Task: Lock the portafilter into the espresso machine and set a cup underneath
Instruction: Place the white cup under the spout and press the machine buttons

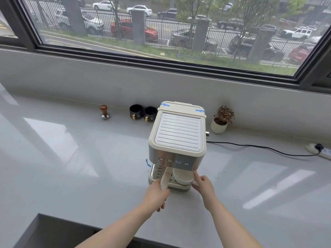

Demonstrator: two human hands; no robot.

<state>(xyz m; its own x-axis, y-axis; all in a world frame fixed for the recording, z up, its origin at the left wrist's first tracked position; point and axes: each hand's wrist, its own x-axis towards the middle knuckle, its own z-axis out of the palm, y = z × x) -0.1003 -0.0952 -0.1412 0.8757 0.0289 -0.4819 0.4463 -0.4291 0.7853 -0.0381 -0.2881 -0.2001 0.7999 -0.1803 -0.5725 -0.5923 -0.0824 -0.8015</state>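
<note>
The cream and steel espresso machine (177,136) stands on the grey counter. The portafilter's cream handle (165,176) juts out from under the machine's front toward me, and its head is hidden beneath the control panel. My left hand (156,196) is wrapped around the near end of that handle. A white cup (181,177) sits on the drip tray (179,187) just right of the handle, under the machine's front. My right hand (204,185) pinches the cup at its right side, with the index finger stretched up along the machine's front corner.
Two black cups with gold handles (143,113) and a wooden-topped tamper (105,112) stand behind the machine to the left, by the wall. A small potted plant (221,120) is at the right. A black cord (259,147) runs to a power strip (320,151). The counter's near edge (75,221) drops off lower left.
</note>
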